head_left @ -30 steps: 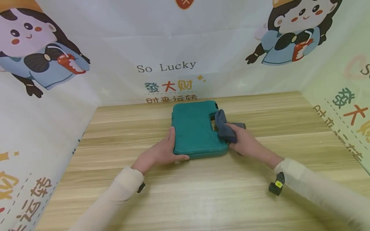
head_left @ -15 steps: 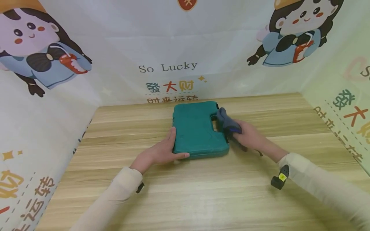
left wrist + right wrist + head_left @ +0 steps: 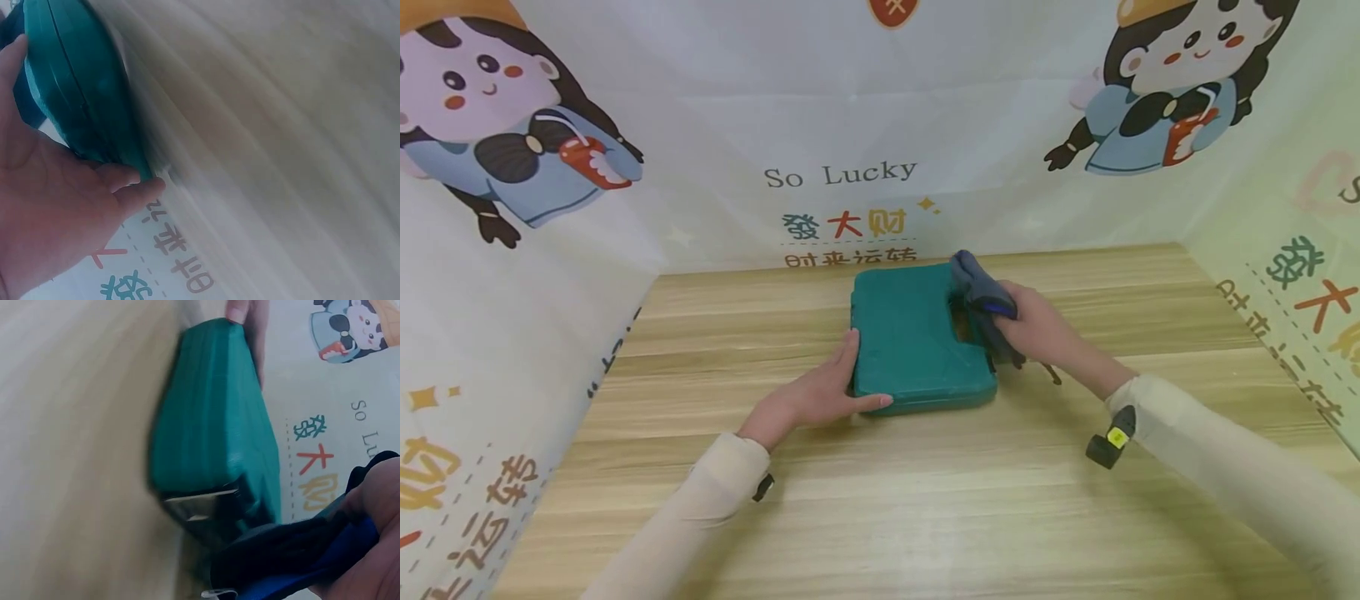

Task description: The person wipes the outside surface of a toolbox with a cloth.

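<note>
A teal plastic carry case lies flat on the table, its cut-out handle toward the right. My left hand presses its front left corner, thumb along the front edge and straight fingers along the left side. In the left wrist view the left hand touches the case's edge. My right hand grips a bunched grey-blue cloth against the handle's upper end. The right wrist view shows this cloth, with bright blue inside and a small loop, beside a black latch. The cloth hides part of the handle.
The wood-grain table ends at a printed white curtain behind the case. More printed curtain stands at both sides. A small black device is strapped to the right wrist.
The right hand and cloth have shifted right, then up along the case's handle side to its far end, and the cloth's folds have changed. The left hand and the case stay in place.
</note>
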Motion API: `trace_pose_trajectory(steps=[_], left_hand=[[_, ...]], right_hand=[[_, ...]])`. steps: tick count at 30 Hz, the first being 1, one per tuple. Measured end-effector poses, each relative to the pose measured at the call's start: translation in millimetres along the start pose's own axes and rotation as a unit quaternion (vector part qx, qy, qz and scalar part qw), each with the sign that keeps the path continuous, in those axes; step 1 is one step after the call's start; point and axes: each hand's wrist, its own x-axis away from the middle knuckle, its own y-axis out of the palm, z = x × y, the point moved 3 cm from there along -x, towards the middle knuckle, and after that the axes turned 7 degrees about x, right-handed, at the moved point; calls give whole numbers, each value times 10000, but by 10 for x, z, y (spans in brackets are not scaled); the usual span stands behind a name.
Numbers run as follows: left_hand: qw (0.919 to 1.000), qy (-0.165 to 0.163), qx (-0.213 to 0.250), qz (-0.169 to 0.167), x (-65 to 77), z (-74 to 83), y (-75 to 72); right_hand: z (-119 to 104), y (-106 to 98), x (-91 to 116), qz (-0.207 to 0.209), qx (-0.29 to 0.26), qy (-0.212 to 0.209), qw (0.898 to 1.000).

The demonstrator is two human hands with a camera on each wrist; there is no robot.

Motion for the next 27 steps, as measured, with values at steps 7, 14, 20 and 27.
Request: trace_pose_trajectory(steps=[7, 14, 20, 27], left_hand=[[9999, 72, -117, 67, -16, -13, 28], [9997, 138, -171, 105, -32, 8, 52], [9997, 85, -243, 38, -44, 19, 59], [9995, -47, -300, -48, -31, 28, 35]], right_hand=[[-318, 91, -449, 293, 557, -420, 9971], [-595, 376, -839, 364, 1772, -1095, 9774], [-675, 750, -1019, -616, 2944, -1701, 9384], [-606, 1005, -1159, -2003, 3456, -1112, 9100]])
